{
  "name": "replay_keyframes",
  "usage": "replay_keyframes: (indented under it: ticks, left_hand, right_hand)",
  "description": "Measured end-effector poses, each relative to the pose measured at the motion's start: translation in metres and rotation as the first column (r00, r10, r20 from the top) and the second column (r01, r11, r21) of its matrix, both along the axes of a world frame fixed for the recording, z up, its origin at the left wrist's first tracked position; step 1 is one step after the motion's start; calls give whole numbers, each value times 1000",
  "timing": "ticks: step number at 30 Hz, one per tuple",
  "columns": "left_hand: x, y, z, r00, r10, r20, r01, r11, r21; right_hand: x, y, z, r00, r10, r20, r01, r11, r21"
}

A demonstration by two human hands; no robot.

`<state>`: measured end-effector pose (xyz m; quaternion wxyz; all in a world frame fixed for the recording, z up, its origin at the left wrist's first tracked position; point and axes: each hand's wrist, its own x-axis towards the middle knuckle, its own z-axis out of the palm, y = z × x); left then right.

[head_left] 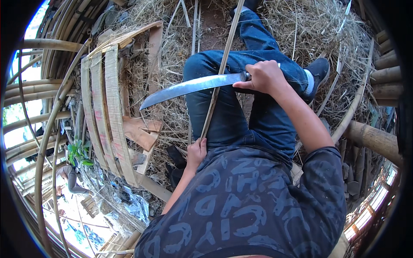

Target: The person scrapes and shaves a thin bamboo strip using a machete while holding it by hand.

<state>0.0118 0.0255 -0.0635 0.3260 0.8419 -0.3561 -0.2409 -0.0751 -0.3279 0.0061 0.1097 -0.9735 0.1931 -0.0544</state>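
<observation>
A long bamboo strip (229,41) runs from the top of the view down across my bent leg to my hip. My left hand (196,151) is closed round its near end beside my left hip. In my right hand (264,76) is the handle of a machete (189,87), fingers wrapped round it, over my right thigh. The broad, curved steel blade points left and lies across the strip above my knees; whether its edge touches the strip, I cannot tell. Most of the handle is hidden by my fingers.
A broken wooden pallet (112,94) leans to my left. Straw and shavings (284,26) cover the ground ahead. Bamboo poles (49,88) form a wall at the left, and a thick bamboo pole (373,141) juts in from the right. Another person (74,180) is outside, at the lower left.
</observation>
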Motion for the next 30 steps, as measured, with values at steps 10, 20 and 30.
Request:
replay_keyframes:
  ticks: [10,20,30]
  left_hand:
    - [5,9,-2,994,-15,-107,5,996,-89]
    - [23,4,24,704,112,-701,-21,990,137]
    - [6,-2,6,663,293,-689,-267,952,148]
  right_hand:
    - [-34,-97,15,814,-578,-57,580,814,38]
    - [-23,-57,22,910,-411,-62,416,897,153]
    - [26,-8,3,1000,10,-15,-8,993,121]
